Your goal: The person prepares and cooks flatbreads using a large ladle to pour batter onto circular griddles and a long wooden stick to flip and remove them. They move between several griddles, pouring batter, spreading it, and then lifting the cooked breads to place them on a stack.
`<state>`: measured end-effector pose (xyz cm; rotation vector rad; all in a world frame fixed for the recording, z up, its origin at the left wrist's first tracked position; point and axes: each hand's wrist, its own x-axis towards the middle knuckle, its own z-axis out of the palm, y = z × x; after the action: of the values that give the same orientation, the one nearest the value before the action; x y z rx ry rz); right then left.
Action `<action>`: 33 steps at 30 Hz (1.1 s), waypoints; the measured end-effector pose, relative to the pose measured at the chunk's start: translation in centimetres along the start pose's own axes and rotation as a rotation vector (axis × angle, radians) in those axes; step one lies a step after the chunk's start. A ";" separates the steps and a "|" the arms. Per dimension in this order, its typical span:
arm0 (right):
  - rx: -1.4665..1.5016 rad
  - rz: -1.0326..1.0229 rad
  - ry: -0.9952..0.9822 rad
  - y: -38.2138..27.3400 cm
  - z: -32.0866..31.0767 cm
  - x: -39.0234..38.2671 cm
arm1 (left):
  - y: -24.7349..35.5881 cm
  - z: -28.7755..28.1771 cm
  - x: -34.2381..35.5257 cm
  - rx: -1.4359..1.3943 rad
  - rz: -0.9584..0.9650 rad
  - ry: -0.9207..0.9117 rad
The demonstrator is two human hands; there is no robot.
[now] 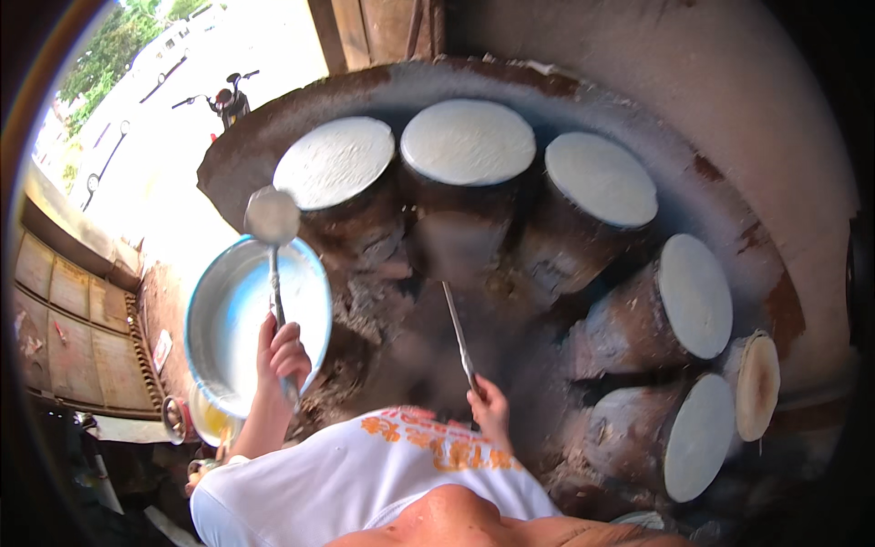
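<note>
My left hand (pixel 284 354) is closed round the handle of a ladle (pixel 272 216). The ladle's round bowl is raised past the far rim of a wide blue-and-white basin (pixel 193 296) holding white liquid. A long, thin blade-like tool (pixel 457 333) is gripped in my right hand (pixel 490 407), its tip pointing away from me toward the stoves. Around me stand several round griddles, each coated with a white layer: one far left (pixel 334 162), one far middle (pixel 468 141), one far right (pixel 602 179), two at the right (pixel 695 295) (pixel 699 438).
Brown drum-like stoves (pixel 456 237) carry the griddles along a curved ledge (pixel 711 173). A tan round disc (pixel 758 386) stands at the far right. Smaller containers (pixel 211 415) sit beside the basin; a two-wheeler (pixel 230 102) is parked outside.
</note>
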<state>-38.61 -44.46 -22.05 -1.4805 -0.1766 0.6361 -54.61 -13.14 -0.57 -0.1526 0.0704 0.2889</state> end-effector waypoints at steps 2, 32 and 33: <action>0.045 0.101 -0.005 -0.2 3.3 -0.5 | 6.8 -5.4 -0.4 0.018 0.249 0.367; -0.897 0.671 1.933 -2.5 -19.8 -34.5 | -60.2 0.1 9.6 0.744 -1.317 -0.928; -0.832 0.628 1.952 -3.1 -20.1 -34.6 | -62.4 -3.0 11.1 1.015 -1.282 -1.022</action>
<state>-56.52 -78.96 -12.12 -2.3154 1.7405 -0.7383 -26.08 -69.60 4.22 0.9545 -0.8692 -0.9812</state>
